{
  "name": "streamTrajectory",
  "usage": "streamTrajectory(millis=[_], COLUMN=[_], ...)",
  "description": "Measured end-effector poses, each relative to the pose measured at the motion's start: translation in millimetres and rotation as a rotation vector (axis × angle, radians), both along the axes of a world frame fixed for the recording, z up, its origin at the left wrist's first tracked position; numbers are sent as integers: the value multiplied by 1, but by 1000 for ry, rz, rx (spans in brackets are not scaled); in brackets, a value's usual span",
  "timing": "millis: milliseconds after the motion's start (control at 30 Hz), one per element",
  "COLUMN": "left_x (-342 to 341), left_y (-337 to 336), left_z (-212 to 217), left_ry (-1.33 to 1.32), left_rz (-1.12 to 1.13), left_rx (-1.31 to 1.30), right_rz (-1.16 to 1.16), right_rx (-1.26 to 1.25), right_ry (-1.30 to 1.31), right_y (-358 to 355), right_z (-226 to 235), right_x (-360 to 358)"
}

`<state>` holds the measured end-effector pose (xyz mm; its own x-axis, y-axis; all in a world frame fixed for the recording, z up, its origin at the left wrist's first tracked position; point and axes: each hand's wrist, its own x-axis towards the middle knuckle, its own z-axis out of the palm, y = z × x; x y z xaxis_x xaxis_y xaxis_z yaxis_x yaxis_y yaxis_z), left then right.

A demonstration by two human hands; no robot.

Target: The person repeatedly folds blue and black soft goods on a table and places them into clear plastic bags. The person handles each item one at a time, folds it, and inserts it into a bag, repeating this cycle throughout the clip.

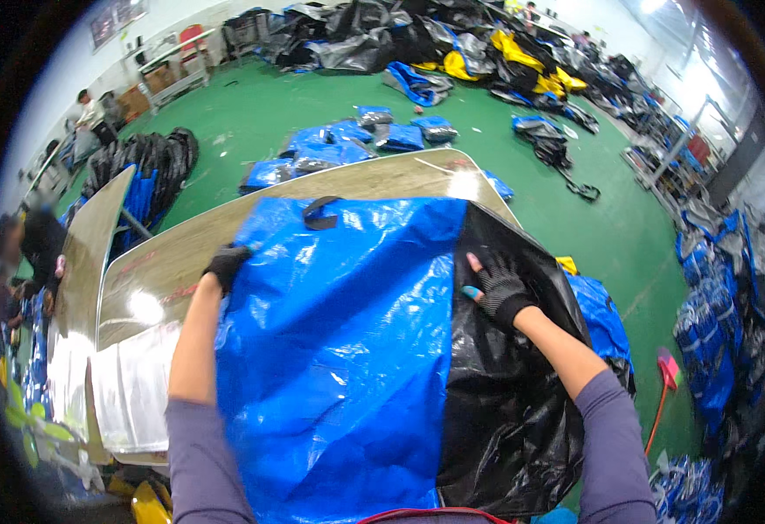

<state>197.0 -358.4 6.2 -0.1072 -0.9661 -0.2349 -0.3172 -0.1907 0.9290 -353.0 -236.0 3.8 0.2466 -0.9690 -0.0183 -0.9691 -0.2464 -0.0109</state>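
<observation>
A large blue and black plastic tarp bag (339, 349) lies spread over the table in front of me, its black panel on the right. A short black strap handle (319, 214) shows at its far edge. At the bag's left edge, my left hand (228, 265), in a black glove, is closed on the sheet; its fingertips are partly hidden. My right hand (500, 293), in a dark glove with bare fingertips, rests flat with fingers spread on the black panel.
The wood-look table (382, 175) extends beyond the bag, with white plastic sheets (138, 384) at its near left. Packed blue bundles (330, 144) lie on the green floor. Tarp heaps (382, 44) line the back. A red dustpan (668, 367) stands at right; people sit at far left.
</observation>
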Motion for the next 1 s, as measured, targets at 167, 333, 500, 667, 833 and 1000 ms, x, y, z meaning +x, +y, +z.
streamTrajectory(millis=[167,333,500,667,833,1000], left_x=[104,67,-164,-266,-170,89], left_y=[22,58,145,120,92,143], left_z=[-23,-34,-13,-33,-103,-71], left_ry=[-385,-797,-653,-771,-801,-967], left_rz=[491,600,-743,-522,-530,215], left_rx=[-320,-509,-769,-1108,-908,-463], right_rz=[342,225,-71,608,608,650], right_rx=[-54,-77,-299,-536,165,-95], right_ry=[40,-95,-49,60,131,-8], right_y=[-14,-39,-84,-11,89,102], right_z=[14,48,122,113,46,11], right_x=[-5,30,94,91,37,3])
